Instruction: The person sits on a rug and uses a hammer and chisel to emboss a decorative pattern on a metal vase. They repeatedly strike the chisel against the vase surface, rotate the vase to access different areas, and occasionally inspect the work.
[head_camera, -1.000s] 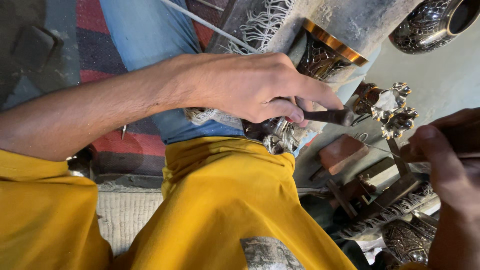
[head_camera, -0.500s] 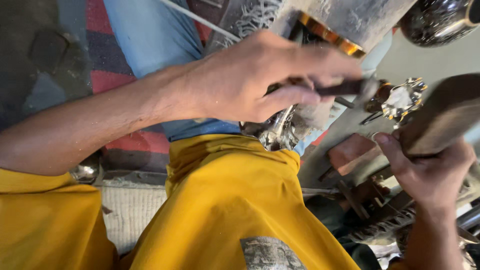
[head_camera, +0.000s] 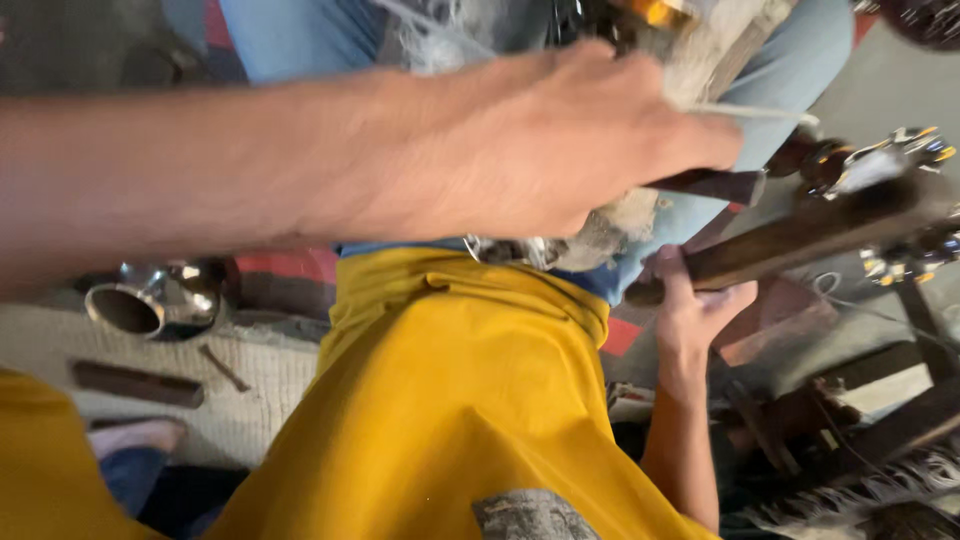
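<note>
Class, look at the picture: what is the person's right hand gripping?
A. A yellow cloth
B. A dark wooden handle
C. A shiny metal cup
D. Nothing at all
B: the right hand is closed around the end of a dark wooden handle; the shiny metal cup lies apart at the left.

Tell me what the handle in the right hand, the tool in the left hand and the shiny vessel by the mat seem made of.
Handle in right hand: probably wood, brown and matte. Tool under left hand: likely dark metal, dull; blurred. Vessel: polished silvery metal, mirror-like highlights.
</note>
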